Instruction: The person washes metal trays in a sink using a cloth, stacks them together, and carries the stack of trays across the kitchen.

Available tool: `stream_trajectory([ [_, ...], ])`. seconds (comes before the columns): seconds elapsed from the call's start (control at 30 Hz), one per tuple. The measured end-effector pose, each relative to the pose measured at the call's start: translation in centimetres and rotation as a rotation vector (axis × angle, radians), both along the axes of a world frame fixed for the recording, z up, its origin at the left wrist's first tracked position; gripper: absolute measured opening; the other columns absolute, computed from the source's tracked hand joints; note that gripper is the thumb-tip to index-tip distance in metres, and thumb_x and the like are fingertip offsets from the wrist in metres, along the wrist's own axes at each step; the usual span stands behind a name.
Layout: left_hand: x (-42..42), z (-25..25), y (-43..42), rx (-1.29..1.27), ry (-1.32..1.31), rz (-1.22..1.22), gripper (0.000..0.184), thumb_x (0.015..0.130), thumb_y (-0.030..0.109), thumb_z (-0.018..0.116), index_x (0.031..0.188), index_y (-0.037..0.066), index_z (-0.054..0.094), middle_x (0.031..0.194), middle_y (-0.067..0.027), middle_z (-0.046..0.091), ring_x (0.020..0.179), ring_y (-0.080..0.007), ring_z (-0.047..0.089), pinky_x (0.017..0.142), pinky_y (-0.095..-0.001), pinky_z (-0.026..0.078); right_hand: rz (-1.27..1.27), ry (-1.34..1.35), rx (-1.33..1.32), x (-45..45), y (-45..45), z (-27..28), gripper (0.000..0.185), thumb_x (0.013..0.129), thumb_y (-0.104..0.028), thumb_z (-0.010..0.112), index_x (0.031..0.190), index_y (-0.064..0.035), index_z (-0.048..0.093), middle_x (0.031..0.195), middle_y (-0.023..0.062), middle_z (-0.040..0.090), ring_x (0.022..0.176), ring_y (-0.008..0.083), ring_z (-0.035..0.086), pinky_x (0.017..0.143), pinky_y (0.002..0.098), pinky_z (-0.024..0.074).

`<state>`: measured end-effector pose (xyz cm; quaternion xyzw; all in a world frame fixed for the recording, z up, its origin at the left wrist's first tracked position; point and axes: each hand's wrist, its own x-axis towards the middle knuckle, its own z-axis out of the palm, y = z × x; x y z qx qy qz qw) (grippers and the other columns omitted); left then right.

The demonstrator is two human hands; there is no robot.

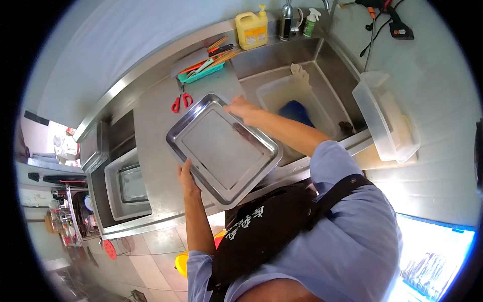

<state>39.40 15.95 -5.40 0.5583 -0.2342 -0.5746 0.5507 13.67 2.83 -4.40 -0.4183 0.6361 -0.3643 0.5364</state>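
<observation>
Both my hands hold a shallow rectangular stainless steel tray [221, 151], tilted over the edge between the metal counter and the sink. My left hand [187, 178] grips its near left rim with the thumb on top; the other fingers are hidden underneath. At the opposite long rim, my right hand [242, 109] is closed on the edge. Beyond the tray, red-handled scissors [181, 98] lie on the counter beside a teal basket [202, 73] of chopsticks and utensils. To the right, the sink [329, 68] holds a translucent tub [266, 89] with cloudy water and a dark blue item [296, 111].
A yellow jug [251, 31], a faucet [286, 22] and a spray bottle [311, 22] line the back. A clear plastic bin [375, 116] stands at right. Left, another basin holds a grey tub [113, 189]; stacked trays [93, 146] sit behind it.
</observation>
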Motion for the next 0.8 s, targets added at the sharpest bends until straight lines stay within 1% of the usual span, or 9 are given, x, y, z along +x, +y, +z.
stream_trajectory([
  [0.23,0.1,-1.2,-0.8,0.020,-0.025,0.061,0.031,0.076,-0.003,0.054,0.107,0.003,0.052,0.089,-0.0093,0.058,0.077,-0.0221,0.061,0.067,-0.0335,0.054,0.350,0.172,-0.041,-3.4,1.2,0.3,0.059,0.083,-0.027,0.065,0.128,0.0015,0.041,0.123,0.0186,0.051,0.116,0.0266,0.047,0.096,0.0365,0.0382],
  [0.33,-0.4,-1.7,-1.1,0.102,-0.012,0.048,0.029,0.075,-0.005,0.050,0.103,0.002,0.053,0.088,-0.0108,0.058,0.075,-0.0227,0.061,0.065,-0.0336,0.055,0.617,0.248,-0.251,-7.8,0.0,1.6,0.054,0.086,-0.030,0.062,0.129,-0.0028,0.044,0.117,0.0140,0.056,0.110,0.0228,0.051,0.094,0.0341,0.0405],
  [0.43,-1.9,-0.9,-1.0,0.146,-0.056,0.086,0.030,0.074,-0.006,0.049,0.103,0.000,0.053,0.088,-0.0121,0.058,0.076,-0.0231,0.061,0.065,-0.0345,0.055,0.494,-0.059,-0.278,-14.6,-3.1,0.1,0.044,0.086,-0.026,0.061,0.124,-0.0039,0.052,0.111,0.0114,0.062,0.105,0.0213,0.058,0.088,0.0361,0.0463],
  [0.53,-3.1,-0.4,-1.3,0.169,-0.145,0.129,0.031,0.075,-0.005,0.049,0.106,-0.001,0.052,0.089,-0.0113,0.059,0.076,-0.0232,0.061,0.067,-0.0340,0.054,0.134,0.061,-0.261,-24.3,-8.9,-5.5,0.038,0.088,-0.025,0.057,0.121,-0.0068,0.055,0.111,0.0083,0.061,0.103,0.0168,0.055,0.089,0.0306,0.0438],
  [0.57,-2.7,-1.0,-1.4,0.169,-0.163,0.132,0.032,0.075,-0.005,0.049,0.106,-0.001,0.052,0.089,-0.0111,0.059,0.076,-0.0230,0.061,0.067,-0.0336,0.054,-0.042,0.208,-0.263,-27.6,-10.3,-6.9,0.036,0.087,-0.024,0.058,0.118,-0.0055,0.058,0.108,0.0080,0.063,0.101,0.0172,0.057,0.088,0.0305,0.0442],
  [0.6,-2.4,-1.5,-1.2,0.174,-0.184,0.139,0.032,0.075,-0.005,0.049,0.107,-0.001,0.052,0.090,-0.0108,0.059,0.076,-0.0227,0.061,0.068,-0.0333,0.053,-0.090,0.478,-0.207,-32.3,-13.7,-11.8,0.034,0.085,-0.024,0.058,0.115,-0.0063,0.061,0.105,0.0088,0.065,0.099,0.0170,0.059,0.086,0.0297,0.0448],
  [0.63,-2.2,-1.9,-1.1,0.179,-0.206,0.147,0.032,0.076,-0.005,0.049,0.107,-0.001,0.053,0.090,-0.0105,0.059,0.076,-0.0225,0.061,0.068,-0.0329,0.053,-0.241,0.568,-0.065,-35.1,-15.1,-13.9,0.035,0.085,-0.029,0.058,0.114,-0.0099,0.062,0.106,0.0096,0.065,0.099,0.0182,0.060,0.085,0.0301,0.0452],
  [0.7,-2.3,-1.9,-1.2,0.213,-0.255,0.178,0.033,0.076,-0.004,0.050,0.108,0.000,0.053,0.091,-0.0103,0.060,0.077,-0.0222,0.061,0.069,-0.0322,0.053,-0.281,0.647,0.063,-40.0,-18.1,-19.6,0.036,0.085,-0.033,0.056,0.114,-0.0131,0.062,0.108,0.0110,0.064,0.101,0.0206,0.060,0.086,0.0307,0.0451],
  [0.8,-4.2,-0.4,-2.2,0.277,-0.302,0.207,0.036,0.075,-0.003,0.052,0.111,0.000,0.052,0.093,-0.0107,0.060,0.077,-0.0222,0.061,0.068,-0.0319,0.053,-0.006,0.944,0.129,-42.9,-21.1,-24.8,0.037,0.086,-0.036,0.054,0.113,-0.0119,0.062,0.110,0.0115,0.064,0.102,0.0230,0.060,0.088,0.0319,0.0450],
])
